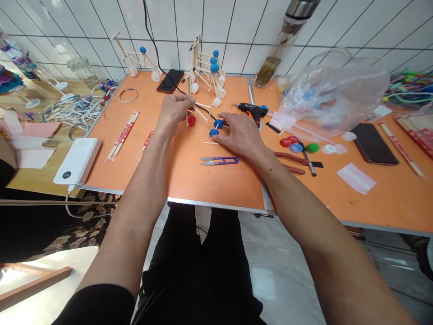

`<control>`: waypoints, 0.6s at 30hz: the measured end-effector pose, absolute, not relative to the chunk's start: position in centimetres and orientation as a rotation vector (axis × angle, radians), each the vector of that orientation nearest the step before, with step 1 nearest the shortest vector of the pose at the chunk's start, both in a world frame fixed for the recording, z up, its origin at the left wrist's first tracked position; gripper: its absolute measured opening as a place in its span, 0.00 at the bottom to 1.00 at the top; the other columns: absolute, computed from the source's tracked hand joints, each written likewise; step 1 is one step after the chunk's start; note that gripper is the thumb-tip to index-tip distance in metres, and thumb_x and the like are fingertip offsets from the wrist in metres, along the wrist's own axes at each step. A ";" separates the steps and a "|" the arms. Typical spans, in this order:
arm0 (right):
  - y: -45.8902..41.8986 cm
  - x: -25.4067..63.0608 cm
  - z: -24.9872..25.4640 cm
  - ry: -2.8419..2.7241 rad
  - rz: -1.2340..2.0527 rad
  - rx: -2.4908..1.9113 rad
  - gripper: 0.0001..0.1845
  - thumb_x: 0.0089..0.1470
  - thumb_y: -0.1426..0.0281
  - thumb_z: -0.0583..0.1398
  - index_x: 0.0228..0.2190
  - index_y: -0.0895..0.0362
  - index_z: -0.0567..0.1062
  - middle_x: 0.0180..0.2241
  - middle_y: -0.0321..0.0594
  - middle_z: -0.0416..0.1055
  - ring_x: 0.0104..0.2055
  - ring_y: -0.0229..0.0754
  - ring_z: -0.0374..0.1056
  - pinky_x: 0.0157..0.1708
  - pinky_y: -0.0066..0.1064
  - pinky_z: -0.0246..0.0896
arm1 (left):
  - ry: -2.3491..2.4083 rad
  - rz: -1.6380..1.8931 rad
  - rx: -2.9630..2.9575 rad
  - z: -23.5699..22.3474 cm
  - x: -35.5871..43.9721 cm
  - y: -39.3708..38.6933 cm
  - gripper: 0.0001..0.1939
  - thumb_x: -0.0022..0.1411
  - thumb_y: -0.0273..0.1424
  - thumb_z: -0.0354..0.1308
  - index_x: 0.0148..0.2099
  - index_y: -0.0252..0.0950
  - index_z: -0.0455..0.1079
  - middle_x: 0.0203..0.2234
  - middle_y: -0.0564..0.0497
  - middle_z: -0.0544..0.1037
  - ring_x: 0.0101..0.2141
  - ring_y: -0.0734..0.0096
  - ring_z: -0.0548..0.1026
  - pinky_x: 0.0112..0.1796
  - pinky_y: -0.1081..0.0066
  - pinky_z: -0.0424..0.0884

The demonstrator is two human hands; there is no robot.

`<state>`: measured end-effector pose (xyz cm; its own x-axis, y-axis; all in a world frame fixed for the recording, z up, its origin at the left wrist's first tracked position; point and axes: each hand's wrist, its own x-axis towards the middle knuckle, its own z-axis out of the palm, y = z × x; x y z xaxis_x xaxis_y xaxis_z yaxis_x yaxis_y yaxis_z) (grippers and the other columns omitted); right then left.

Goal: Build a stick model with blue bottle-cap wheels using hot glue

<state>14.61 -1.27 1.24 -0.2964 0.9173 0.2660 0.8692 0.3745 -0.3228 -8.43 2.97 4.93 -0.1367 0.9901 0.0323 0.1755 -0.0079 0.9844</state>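
My left hand (174, 109) is closed, with thumb and fingertips pinching a small frame of wooden sticks (202, 113). A red bottle cap (191, 121) sits at the lower end of that frame. My right hand (244, 134) curls thumb and index finger around two blue bottle caps (214, 132) joined by a short stick, just right of the frame. Below them lie a loose wooden stick (210, 143) and purple-handled thread snips (221, 160). Behind the hands stand a stick model with blue and white caps (214, 67) and a smaller similar model (143, 50).
A black glue gun (252, 109), loose caps (313, 147) and red-handled pliers (291, 169) lie to the right. Further over are a plastic bag (334, 95) and a phone (375, 143). A glass bottle (274, 56) stands near the wall; a white power bank (78, 160) lies left.
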 end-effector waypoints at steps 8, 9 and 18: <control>-1.3 14.6 1.1 -2.235 0.152 -1.546 0.37 0.60 0.57 0.67 0.69 0.51 0.77 0.65 0.53 0.81 0.66 0.73 0.72 0.64 0.64 0.67 | 1.436 1.231 1.296 4.6 -8.6 3.4 0.10 0.63 0.39 0.69 0.32 0.42 0.76 0.30 0.48 0.85 0.31 0.66 0.80 0.36 0.67 0.76; -1.3 14.5 1.2 -2.239 0.155 -1.549 0.37 0.60 0.57 0.67 0.69 0.52 0.77 0.65 0.54 0.80 0.66 0.73 0.72 0.64 0.64 0.67 | 1.434 1.233 1.296 4.6 -8.6 3.4 0.10 0.63 0.40 0.69 0.32 0.42 0.75 0.30 0.49 0.85 0.32 0.66 0.80 0.37 0.67 0.76; -1.2 14.5 1.1 -2.236 0.149 -1.547 0.37 0.61 0.56 0.67 0.69 0.51 0.77 0.64 0.52 0.81 0.66 0.72 0.72 0.62 0.63 0.68 | 1.434 1.232 1.284 4.8 -8.5 3.1 0.08 0.63 0.37 0.68 0.33 0.42 0.77 0.31 0.48 0.85 0.30 0.67 0.79 0.37 0.65 0.76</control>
